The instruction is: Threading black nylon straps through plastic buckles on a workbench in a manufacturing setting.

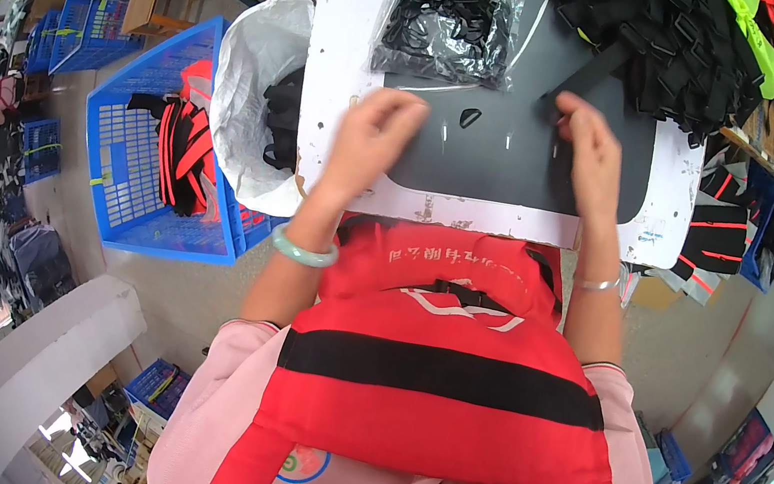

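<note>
My left hand (373, 136) is over the left part of the dark work mat (518, 182), slightly blurred. Its fingers are curled together, and whatever is in them, if anything, is hidden. My right hand (591, 158) is at the mat's right side, fingers bent in a pinch at the low end of a black webbing strap (596, 73). That strap runs out of a heap of black straps with buckles (676, 50). Between my hands, nearer the left, one small black plastic buckle (469, 117) lies on the mat. Beyond it sits a clear bag of small black plastic pieces (449, 32).
A thin white cord (530, 32) lies beside the bag. Left of the white table (511, 223) stand a white sack (246, 108) with black material and a blue crate (161, 232) holding red and black pieces. Yellow-green fabric (757, 47) hangs at the back right corner.
</note>
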Available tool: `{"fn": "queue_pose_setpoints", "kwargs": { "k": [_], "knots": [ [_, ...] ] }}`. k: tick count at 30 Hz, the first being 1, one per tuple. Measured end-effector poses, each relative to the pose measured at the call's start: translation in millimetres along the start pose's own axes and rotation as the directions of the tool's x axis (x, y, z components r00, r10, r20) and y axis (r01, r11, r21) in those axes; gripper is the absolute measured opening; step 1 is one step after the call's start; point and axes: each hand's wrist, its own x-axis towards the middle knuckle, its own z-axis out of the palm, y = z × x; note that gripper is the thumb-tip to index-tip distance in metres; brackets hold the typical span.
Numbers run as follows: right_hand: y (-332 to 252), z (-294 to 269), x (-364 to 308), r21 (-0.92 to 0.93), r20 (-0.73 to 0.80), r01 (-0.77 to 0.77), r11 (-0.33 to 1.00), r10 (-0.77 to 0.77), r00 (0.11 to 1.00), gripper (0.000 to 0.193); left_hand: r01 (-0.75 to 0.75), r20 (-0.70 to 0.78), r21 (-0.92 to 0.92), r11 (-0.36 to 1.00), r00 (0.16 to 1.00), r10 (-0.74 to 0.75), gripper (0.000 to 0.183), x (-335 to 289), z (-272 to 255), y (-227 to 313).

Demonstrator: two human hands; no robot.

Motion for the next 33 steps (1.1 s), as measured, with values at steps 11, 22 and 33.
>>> {"fn": "queue_pose_setpoints", "kwargs": {
  "k": [11, 22, 33],
  "knots": [
    [-10, 23, -61, 0.704, 0.199, -0.269, 0.657, 0.181, 0.963, 0.034, -0.412, 0.157, -0.053, 0.91, 0.896, 0.415, 0.019, -20, 80, 34],
    [-59, -108, -28, 0.98, -0.132, 0.143, 0.138, -0.081, 0.988, 0.017, 0.187, 0.041, -0.539, 0.822, 0.98, -0.196, 0.018, -50, -18, -26],
    [-42, -44, -56, 0.094, 0.269, -0.334, 0.938, 0.299, 0.916, 0.028, 0.27, 0.108, -0.671, 0.69, 0.957, -0.269, 0.01, 6, -3, 3]
  ]
}}
